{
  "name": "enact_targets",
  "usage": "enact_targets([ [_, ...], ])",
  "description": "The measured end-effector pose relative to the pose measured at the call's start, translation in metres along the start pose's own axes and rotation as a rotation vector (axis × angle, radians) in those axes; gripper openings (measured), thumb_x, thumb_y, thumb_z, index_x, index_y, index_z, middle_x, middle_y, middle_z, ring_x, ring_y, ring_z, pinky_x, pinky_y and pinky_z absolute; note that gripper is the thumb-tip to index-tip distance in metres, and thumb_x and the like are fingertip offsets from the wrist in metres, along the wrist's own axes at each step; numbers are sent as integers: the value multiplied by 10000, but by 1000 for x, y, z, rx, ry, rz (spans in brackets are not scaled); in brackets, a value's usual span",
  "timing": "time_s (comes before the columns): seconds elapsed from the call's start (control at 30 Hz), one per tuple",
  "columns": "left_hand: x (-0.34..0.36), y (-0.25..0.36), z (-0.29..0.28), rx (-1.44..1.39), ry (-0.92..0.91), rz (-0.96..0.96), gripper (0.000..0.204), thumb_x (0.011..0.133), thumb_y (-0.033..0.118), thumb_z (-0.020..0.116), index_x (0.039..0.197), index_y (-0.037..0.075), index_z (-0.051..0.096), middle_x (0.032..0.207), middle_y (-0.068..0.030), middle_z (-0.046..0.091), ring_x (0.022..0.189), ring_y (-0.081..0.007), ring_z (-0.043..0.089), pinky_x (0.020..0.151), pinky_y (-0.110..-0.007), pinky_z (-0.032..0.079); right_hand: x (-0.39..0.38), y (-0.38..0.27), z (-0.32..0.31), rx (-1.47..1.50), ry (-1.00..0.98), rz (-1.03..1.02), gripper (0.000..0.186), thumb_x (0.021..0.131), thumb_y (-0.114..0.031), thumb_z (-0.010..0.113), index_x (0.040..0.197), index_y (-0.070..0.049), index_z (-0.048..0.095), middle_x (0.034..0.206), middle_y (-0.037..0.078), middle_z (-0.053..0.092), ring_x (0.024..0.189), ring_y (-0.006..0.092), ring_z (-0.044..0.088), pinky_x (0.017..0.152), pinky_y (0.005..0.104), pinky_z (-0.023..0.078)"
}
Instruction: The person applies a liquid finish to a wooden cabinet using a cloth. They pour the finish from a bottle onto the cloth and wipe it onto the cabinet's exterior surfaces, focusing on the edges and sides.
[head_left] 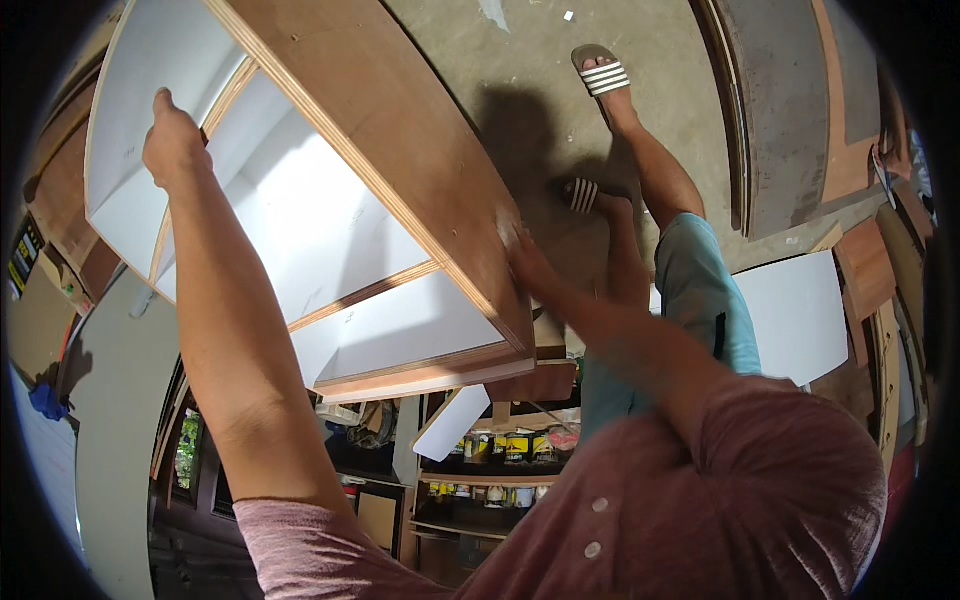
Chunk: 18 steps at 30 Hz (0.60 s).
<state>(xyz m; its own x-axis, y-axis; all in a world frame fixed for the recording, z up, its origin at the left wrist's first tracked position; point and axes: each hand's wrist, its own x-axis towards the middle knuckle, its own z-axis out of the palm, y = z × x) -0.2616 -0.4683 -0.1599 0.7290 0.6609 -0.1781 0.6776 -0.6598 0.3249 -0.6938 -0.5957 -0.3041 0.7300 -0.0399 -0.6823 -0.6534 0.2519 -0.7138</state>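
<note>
A plywood cabinet (pixel 400 110) with a white-lined inside fills the upper left and stands tilted, its open face toward the left. Thin dividers split its inside into compartments. My left hand (pixel 175 145) reaches into the open side and is closed round the edge of a divider (pixel 230 95). Against the brown outer side panel, near the cabinet's lower right corner, my right hand (pixel 522 258) lies flat with its fingers stretched out; they are partly blurred.
Plywood sheets (pixel 785 120) lean at the right, with a white board (pixel 790 315) below them. Several paint cans (pixel 515 447) stand on a shelf (pixel 500 480) at the lower middle. My sandalled feet are on the concrete floor (pixel 470 60); a grey wall (pixel 115 400) is at left.
</note>
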Motion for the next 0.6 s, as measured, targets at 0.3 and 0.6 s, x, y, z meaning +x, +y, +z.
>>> enact_targets([
  [0.3, 21, -6, 13, -112, -35, 71, 608, 813, 493, 629, 956, -98, 635, 751, -105, 621, 663, -171, 561, 645, -281, 461, 53, -86, 2, -139, 66, -278, 358, 918, -162, 500, 1230, 9, 540, 1104, 251, 603, 1044, 370, 567, 897, 446, 437],
  [0.6, 61, -21, 19, -145, -55, 121, 535, 828, 425, 640, 1093, -40, 638, 892, -105, 631, 767, -156, 560, 696, -285, 464, -165, -53, 8, -259, 6, 87, 517, 933, -83, 423, 1442, -12, 359, 1474, 204, 358, 1340, 335, 364, 1117, 421, 246],
])
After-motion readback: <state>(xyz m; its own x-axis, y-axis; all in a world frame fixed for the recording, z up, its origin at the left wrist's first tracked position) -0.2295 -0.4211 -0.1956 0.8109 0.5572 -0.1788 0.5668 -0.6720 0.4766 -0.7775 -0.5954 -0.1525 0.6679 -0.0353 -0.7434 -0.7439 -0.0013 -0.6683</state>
